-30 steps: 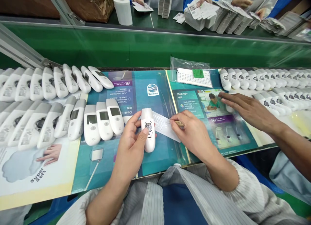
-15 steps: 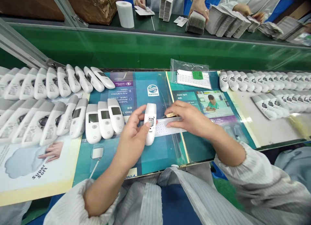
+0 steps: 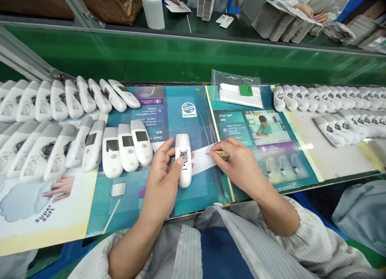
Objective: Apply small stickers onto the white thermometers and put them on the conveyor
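Near the middle of the table, my left hand (image 3: 164, 174) holds a white handheld device (image 3: 183, 172) upright, its round recess facing up under my thumb. Just to its right lies a white sheet of small round dots (image 3: 202, 160). My right hand (image 3: 239, 162) is closed in a pinch on a thin tan tool (image 3: 222, 154), whose tip points left over the sheet's upper edge. Several devices with small screens (image 3: 111, 152) lie to the left of my left hand.
Rows of white devices lie at the left (image 3: 40, 154) and right (image 3: 328, 130). A clear plastic bag with a dotted sheet (image 3: 239, 95) lies near the back edge. Beyond the green divider (image 3: 157, 64) are a white roll (image 3: 153, 11), paper stacks (image 3: 279, 23) and other people's hands.
My right hand has taken up the tan tool in a pinch. The dotted sheet is now tilted, and the held device sits slightly lower. Across the divider, a person's hand has left the card stack.
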### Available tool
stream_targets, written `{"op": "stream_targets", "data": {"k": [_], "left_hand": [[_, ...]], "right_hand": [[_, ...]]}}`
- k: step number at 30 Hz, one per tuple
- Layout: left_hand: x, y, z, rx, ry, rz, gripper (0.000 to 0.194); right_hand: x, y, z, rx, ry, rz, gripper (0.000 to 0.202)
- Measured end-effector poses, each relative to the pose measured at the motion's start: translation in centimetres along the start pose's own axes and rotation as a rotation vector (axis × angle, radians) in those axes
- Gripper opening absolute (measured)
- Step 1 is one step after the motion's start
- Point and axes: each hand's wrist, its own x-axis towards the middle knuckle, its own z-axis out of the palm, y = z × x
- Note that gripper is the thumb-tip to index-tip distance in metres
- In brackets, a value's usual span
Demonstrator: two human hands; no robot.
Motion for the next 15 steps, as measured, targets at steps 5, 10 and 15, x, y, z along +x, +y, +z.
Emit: {"op": "stream_targets", "data": {"k": [5, 10, 15], "left_hand": [[0.0, -0.5, -0.3, 0.047, -0.016, 0.011, 0.049], [-0.1, 0.0, 0.0, 0.013, -0.016, -0.029, 0.052], [-0.2, 1.3, 0.1, 0.0, -0.092, -0.066, 0.065]], "right_hand": [[0.1, -0.1, 0.2, 0.009, 0.019, 0.029, 0.009], [0.3, -0.2, 0.5, 0.026, 0.037, 0.05, 0.008], [0.2, -0.9, -1.3, 0.289, 0.113, 0.005, 0.011]]}}
